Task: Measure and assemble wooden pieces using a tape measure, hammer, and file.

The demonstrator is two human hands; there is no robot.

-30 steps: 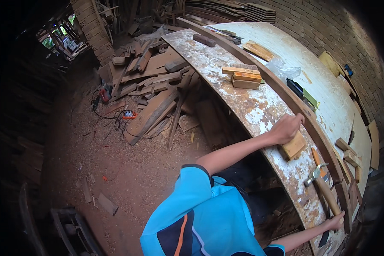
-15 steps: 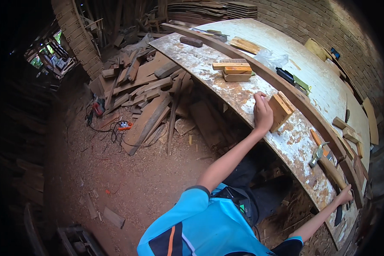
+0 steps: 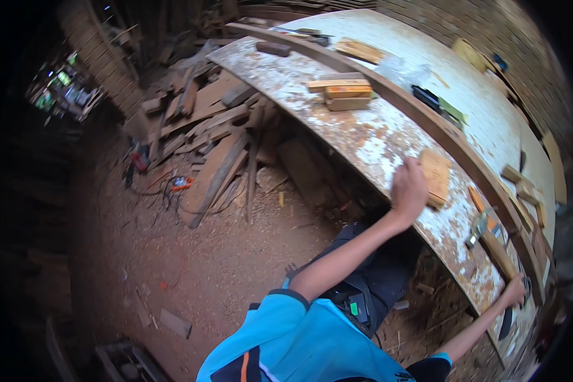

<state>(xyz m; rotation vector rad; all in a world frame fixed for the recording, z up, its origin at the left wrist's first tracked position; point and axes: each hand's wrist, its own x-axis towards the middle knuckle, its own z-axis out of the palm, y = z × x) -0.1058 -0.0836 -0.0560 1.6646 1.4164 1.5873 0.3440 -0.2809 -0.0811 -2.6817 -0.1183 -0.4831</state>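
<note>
My left hand (image 3: 409, 190) is closed on the near-left edge of a wooden block (image 3: 435, 177), at the workbench's (image 3: 382, 149) near side. The block's broad yellow-brown face shows; my hand hides its left edge. Farther right, my right hand (image 3: 514, 291) is closed at the end of the wooden handle of a claw hammer (image 3: 498, 254). The hammer's metal head points away from that hand, beside an orange-handled tool (image 3: 476, 199). A dark flat strip (image 3: 505, 323) lies just below my right hand.
A long curved-looking wooden beam (image 3: 420, 114) runs along the bench. Beyond my left hand sit stacked wood blocks (image 3: 347, 97) and a dark block (image 3: 273, 48). Clear plastic (image 3: 401, 70) lies behind the beam. Scrap timber (image 3: 216, 134) heaps on the floor at left.
The block in my left hand has turned from standing on edge to showing its broad face, and hand and block have shifted slightly right and nearer. My right hand stays at the hammer handle.
</note>
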